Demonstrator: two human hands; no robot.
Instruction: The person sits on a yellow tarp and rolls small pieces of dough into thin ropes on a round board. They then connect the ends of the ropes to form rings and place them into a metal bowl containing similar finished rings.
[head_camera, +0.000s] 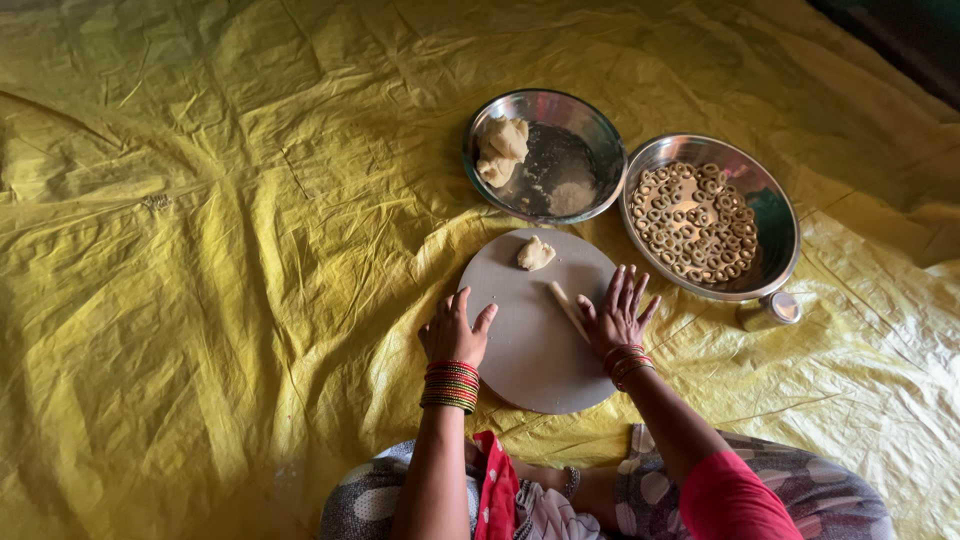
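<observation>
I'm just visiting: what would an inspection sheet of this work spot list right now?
Surface: crumpled yellow sheet spread on the floor, round grey board on it.
Job's things: thin dough strip under the right hand; dough lump on the board; steel bowl with dough pieces; steel plate of small dough rings.
Clutter: small steel cup beside the plate.
Hands: left hand flat on the board's edge; right hand flat on the strip.
Cables: nothing seen.
Surroundings: dark strip at the top right corner, unclear.

No packages, labels, signs or screens in view.
</observation>
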